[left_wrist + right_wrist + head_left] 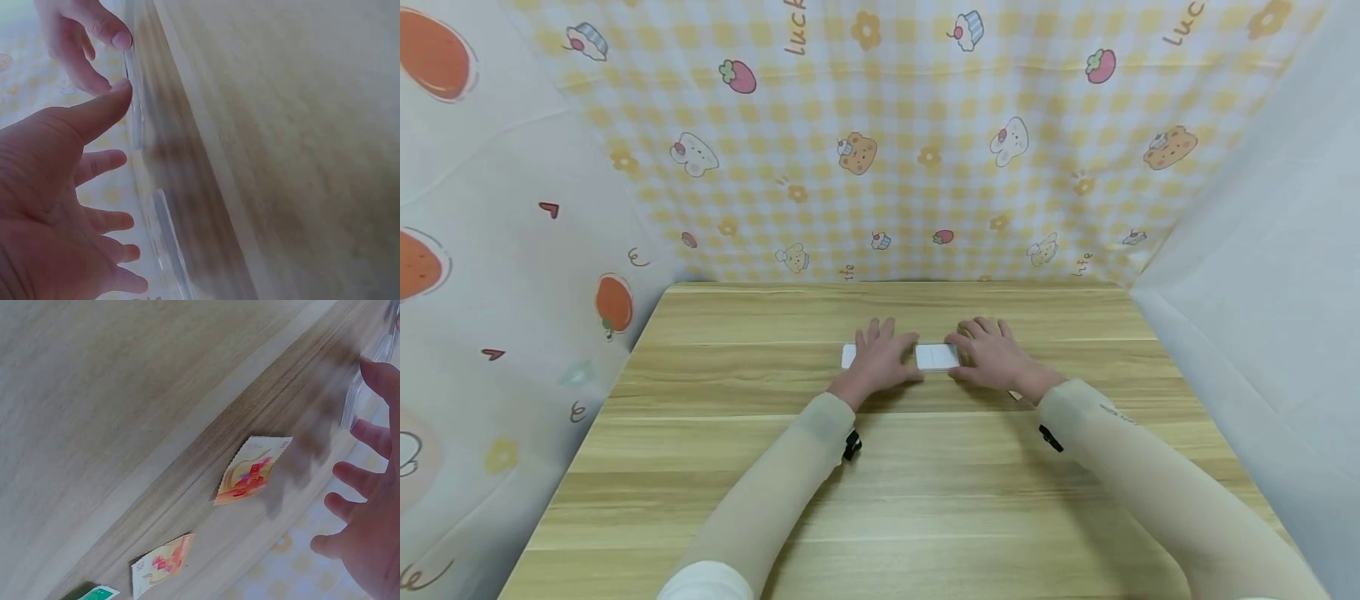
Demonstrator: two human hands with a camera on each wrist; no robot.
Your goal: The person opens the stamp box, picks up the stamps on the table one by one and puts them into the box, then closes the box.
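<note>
So, a small flat rectangular case in whitish, see-through plastic (937, 357) is laid on a pale wood-grain table (880, 517), toward the far edge, and it's flanked by two bare hands. Its left end is met by the thumb and index finger of the left hand (883, 358), its right end by those of the right hand (996, 358). Both grips look pretty loose tbh: the fingers are spread and mostly straight, with nothing wrapped up in either palm. Whether the case is actually being pressed from both ends can't be told.

A second flat, whitish plastic case (847, 356) is partly covered by the left hand in the head view. It's shown more clearly by the left wrist camera, lined up just beside the first one with a gap between.

Over by the right hand, two little cream-and-orange paper pieces with jagged edges and red print (253, 472) are spaced apart on the wood, and a green paper piece (99, 593) is cut off by the bottom of the right wrist view.

Both forearms are covered by beige sleeves (775, 492), with a small black fitting (852, 446) seen below the left cuff. The back is closed off by a yellow-and-white checked curtain with cartoon prints (925, 192).
</note>
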